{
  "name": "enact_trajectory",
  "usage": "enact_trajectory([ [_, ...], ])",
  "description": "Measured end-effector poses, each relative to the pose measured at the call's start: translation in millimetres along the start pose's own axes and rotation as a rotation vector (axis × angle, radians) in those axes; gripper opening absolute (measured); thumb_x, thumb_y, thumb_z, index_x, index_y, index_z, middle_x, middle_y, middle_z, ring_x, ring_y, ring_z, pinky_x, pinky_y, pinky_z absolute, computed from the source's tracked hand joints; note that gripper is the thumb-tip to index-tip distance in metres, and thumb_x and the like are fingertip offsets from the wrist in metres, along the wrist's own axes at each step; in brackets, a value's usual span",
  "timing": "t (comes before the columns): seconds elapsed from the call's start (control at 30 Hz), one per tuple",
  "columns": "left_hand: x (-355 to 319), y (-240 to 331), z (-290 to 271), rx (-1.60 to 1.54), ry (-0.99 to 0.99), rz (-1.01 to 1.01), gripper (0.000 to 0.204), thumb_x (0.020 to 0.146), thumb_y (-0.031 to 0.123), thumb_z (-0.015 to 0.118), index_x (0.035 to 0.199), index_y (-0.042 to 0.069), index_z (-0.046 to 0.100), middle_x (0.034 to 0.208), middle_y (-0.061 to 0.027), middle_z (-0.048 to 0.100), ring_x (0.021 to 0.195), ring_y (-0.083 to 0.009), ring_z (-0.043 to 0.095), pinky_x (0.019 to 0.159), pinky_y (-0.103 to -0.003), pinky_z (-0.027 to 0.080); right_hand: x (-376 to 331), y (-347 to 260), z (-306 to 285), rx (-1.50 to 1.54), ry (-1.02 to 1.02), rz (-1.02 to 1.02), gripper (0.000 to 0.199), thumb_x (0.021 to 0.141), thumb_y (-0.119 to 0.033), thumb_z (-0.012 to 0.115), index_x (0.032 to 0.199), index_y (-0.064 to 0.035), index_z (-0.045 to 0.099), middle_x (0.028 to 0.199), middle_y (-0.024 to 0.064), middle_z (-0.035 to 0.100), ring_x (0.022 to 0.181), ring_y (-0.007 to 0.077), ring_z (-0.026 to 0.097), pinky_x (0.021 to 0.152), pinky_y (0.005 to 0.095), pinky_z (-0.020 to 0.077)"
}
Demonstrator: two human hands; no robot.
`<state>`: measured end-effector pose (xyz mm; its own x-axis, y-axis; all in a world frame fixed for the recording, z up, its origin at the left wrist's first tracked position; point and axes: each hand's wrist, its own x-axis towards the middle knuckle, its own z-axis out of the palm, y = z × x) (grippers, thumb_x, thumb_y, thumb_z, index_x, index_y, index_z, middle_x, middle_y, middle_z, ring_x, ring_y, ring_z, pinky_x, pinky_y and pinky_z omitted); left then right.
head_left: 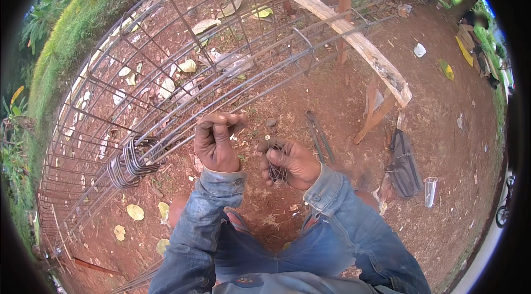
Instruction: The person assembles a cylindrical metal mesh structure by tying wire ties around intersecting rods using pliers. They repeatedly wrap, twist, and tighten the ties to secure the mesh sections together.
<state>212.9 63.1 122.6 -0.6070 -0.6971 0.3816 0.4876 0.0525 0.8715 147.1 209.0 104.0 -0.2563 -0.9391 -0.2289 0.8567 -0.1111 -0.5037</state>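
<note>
My right hand (292,162) is closed around a small bundle of thin tie wire (278,172), whose loops stick out below the thumb. My left hand (218,142) is raised beside the long steel bars (243,81), with its fingers bent over and the thumb pressed up to them. Whatever it pinches, if anything, is too small to make out. Left of that hand, a cluster of bent steel stirrups (124,168) hangs around the bars. On the soil past my right hand lies a pair of long-handled pincers (319,134).
A rebar cage (166,34) stretches across the left and far side. One rough wooden plank (354,34) crosses over the bars on wooden supports (376,114). To the right lie a dark bag (405,167) and a clear plastic cup (430,191). Another person (475,34) is at the far right.
</note>
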Motion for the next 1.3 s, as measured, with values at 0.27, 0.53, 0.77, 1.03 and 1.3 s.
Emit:
enact_trajectory([
  [0.27,3.3,-33.1,24.5,-0.518,0.061,-0.394,0.012,0.095,0.017,0.043,0.098,0.010,0.051,0.085,-0.0040,0.059,0.083,-0.0196,0.062,0.071,-0.034,0.055,-12.0,-1.7,-16.4,-0.079,0.104,-0.081,0.024,0.088,-0.024,0.057,0.100,-0.0032,0.056,0.078,0.0091,0.064,0.074,0.0203,0.064,0.058,0.0333,0.0508],
  [0.53,16.2,-17.6,-4.0,-0.248,-0.199,-0.533,0.013,0.094,0.018,0.047,0.098,0.007,0.054,0.078,-0.0027,0.057,0.066,-0.0158,0.059,0.061,-0.032,0.054,3.2,6.7,-5.5,-1.493,0.181,0.067,0.029,0.080,-0.021,0.063,0.099,0.0017,0.060,0.083,0.0179,0.065,0.079,0.0304,0.064,0.072,0.0399,0.0486],
  [0.77,25.7,-33.7,-34.4,-0.425,0.058,-0.486,0.014,0.095,0.019,0.044,0.101,0.010,0.051,0.083,-0.0028,0.058,0.077,-0.0183,0.063,0.069,-0.036,0.056,9.9,16.3,-6.0,-1.182,0.240,-0.240,0.060,0.082,-0.026,0.065,0.127,0.0035,0.038,0.119,0.0187,0.052,0.108,0.0259,0.052,0.090,0.0380,0.0437],
  [1.03,10.0,-31.8,-13.8,-0.474,0.124,-0.520,0.013,0.094,0.019,0.047,0.098,0.008,0.051,0.082,-0.0044,0.059,0.074,-0.0166,0.062,0.067,-0.035,0.057,13.5,6.7,7.3,-0.666,0.330,-0.348,0.036,0.090,-0.019,0.054,0.119,0.0028,0.049,0.101,0.0101,0.060,0.090,0.0140,0.057,0.078,0.0278,0.0467],
  [1.3,0.6,-27.3,-8.5,-0.338,0.030,-0.507,0.012,0.094,0.019,0.046,0.098,0.009,0.051,0.083,-0.0028,0.057,0.077,-0.0170,0.061,0.073,-0.039,0.056,4.3,6.9,8.8,-1.330,0.468,-0.360,0.015,0.083,-0.010,0.059,0.093,0.0016,0.059,0.082,0.0117,0.061,0.072,0.0223,0.058,0.066,0.0316,0.0462],
])
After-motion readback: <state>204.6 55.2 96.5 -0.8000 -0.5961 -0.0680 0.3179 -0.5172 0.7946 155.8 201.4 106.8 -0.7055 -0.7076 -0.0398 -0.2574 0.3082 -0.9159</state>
